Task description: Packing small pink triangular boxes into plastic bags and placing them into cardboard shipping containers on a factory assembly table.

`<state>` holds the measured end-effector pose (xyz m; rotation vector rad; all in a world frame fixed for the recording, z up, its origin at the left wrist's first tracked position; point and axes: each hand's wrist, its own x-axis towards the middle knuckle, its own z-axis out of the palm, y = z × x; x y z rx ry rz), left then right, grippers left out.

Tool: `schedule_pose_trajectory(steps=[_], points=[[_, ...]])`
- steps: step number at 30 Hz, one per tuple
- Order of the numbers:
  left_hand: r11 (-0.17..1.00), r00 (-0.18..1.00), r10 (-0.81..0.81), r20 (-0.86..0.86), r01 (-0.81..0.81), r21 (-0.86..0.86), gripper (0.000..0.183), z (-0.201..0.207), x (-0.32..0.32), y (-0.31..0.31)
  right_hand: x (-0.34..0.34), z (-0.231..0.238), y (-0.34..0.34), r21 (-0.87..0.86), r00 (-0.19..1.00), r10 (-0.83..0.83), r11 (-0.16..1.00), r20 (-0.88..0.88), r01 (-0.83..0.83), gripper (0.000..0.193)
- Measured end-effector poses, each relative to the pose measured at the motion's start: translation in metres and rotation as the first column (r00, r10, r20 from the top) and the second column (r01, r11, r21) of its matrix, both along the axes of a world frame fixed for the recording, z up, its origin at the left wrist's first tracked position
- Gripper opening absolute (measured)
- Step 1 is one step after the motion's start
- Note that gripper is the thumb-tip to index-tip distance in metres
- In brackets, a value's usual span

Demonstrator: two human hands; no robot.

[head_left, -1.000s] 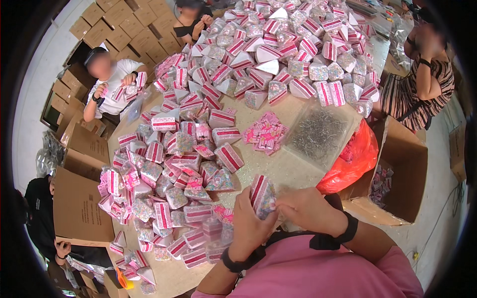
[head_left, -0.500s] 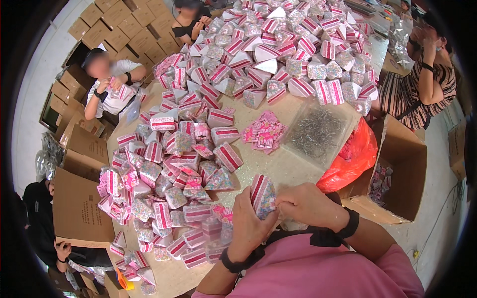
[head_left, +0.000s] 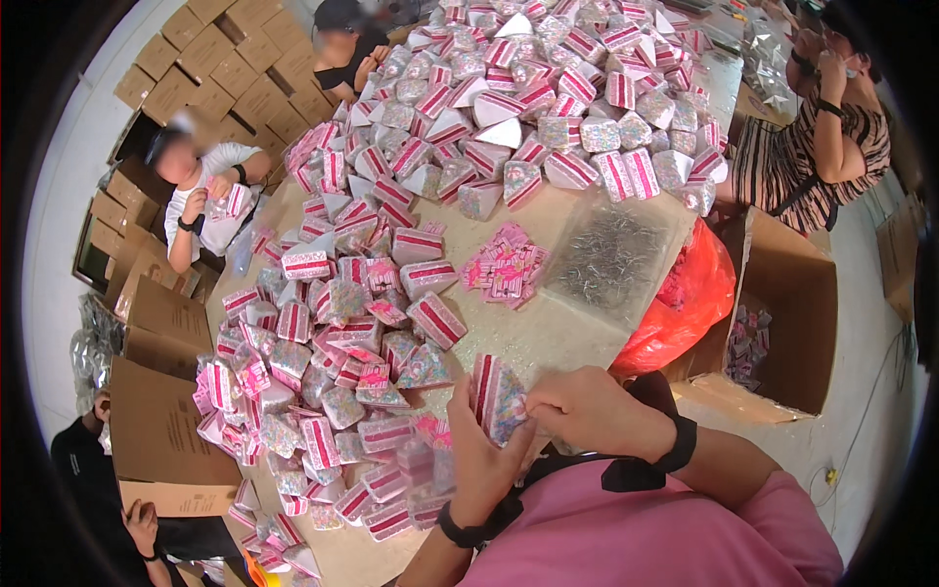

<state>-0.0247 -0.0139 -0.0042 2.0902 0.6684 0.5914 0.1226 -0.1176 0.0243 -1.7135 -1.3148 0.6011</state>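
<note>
A wedge-shaped cake-slice ornament (head_left: 501, 396), white and pink striped with a glittery sprinkled side, stands tilted up in my left hand (head_left: 479, 460). The thumb presses its lower part while the fingers support its striped side. My right hand (head_left: 599, 413) is closed in a pinch at the ornament's right edge; anything between its fingertips is too small or hidden to make out. Left of my hands lies a heap of similar cake-slice ornaments (head_left: 342, 406). Beyond my hands, a pile of pink printed tags (head_left: 504, 266) sits beside a shallow clear tray (head_left: 569, 286) of thin metal hooks (head_left: 621, 245).
A larger ornament heap (head_left: 489, 108) covers the table's far end. To the right are a red plastic bag (head_left: 685, 308) and an open cardboard box (head_left: 807, 323) with small pink pieces inside. Co-workers sit around the table; one person's hand (head_left: 142, 525) touches a carton (head_left: 166, 430) at lower left.
My view has shifted slightly, so the table appears further left. My left hand keeps the ornament and my right hand stays pinched at its edge. The white-shirted co-worker's hands have moved apart.
</note>
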Motion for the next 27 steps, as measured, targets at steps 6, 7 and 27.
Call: schedule_pose_trajectory(steps=[6,7,27], points=[[0.851,0.948,0.149,0.282,0.022,-0.524,0.074,-0.002,0.002,0.0,-0.008,-0.002,-0.003,-0.027,0.999,-0.035,0.999,0.006,0.035,0.016],[0.829,0.954,0.133,0.268,0.041,-0.558,0.071,-0.003,0.001,0.002,-0.009,-0.004,-0.003,-0.004,0.998,-0.049,0.999,0.034,0.049,0.016],[0.975,0.884,0.167,0.436,-0.082,-0.207,0.066,-0.02,-0.002,-0.002,-0.011,-0.008,0.0,-0.117,0.869,-0.153,0.987,-0.472,0.11,0.016]])
